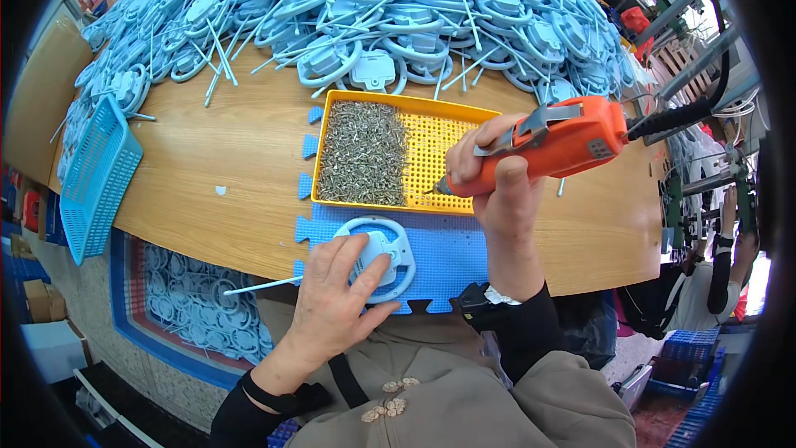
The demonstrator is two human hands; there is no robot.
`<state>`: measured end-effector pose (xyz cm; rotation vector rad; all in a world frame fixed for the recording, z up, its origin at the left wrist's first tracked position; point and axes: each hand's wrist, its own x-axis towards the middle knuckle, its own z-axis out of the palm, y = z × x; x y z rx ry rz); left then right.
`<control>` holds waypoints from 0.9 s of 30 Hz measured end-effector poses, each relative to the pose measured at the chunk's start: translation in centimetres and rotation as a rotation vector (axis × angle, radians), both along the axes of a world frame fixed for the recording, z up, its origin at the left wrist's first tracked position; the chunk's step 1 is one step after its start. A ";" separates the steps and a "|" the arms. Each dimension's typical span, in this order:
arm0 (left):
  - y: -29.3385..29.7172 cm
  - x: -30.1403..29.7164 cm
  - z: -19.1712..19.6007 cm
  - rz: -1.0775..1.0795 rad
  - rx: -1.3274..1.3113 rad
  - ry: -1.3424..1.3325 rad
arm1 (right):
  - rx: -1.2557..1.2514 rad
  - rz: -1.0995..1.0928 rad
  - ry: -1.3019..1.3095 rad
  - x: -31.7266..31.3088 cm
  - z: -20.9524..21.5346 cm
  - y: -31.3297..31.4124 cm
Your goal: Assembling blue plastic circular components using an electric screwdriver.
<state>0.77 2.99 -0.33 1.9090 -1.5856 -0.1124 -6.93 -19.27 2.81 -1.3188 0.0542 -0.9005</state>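
My left hand (332,294) lies over a light-blue plastic steering-wheel part (402,241), its fingers pressing the hub and near rim. That part sits flat on a blue foam mat (452,253), with a thin rod sticking out to the left. Wrapped around an orange electric screwdriver (572,145) is my right hand (506,191). The screwdriver's tip points left, over the perforated side of a yellow tray (414,101). Small metal screws (362,153) fill the tray's left portion. I cannot tell whether a screw is on the bit.
A large heap of similar blue parts (365,12) covers the table's far side. At the left edge a blue basket (99,178) stands tilted. Below it, a bin (199,299) holds more parts. A black cable (684,119) trails right from the screwdriver. People are at far left and right.
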 end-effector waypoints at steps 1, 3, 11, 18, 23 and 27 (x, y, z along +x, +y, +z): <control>0.0 0.0 -0.2 0.006 0.001 0.003 | 0.006 0.003 0.014 0.0 0.1 0.0; -0.1 0.0 -0.5 0.016 -0.014 0.010 | 0.013 0.007 0.029 0.3 0.1 0.0; -0.3 0.4 -0.9 0.080 -0.051 0.001 | -0.017 -0.002 0.023 0.7 0.0 0.0; -0.8 0.2 -0.5 0.116 -0.065 0.011 | -0.054 -0.052 0.045 0.1 2.1 0.8; -1.2 0.0 -0.2 0.160 -0.085 0.001 | -0.026 0.070 -0.040 -0.8 4.8 3.6; -1.1 -0.2 -0.4 0.163 -0.092 -0.012 | -0.100 0.115 0.109 -1.1 4.5 5.6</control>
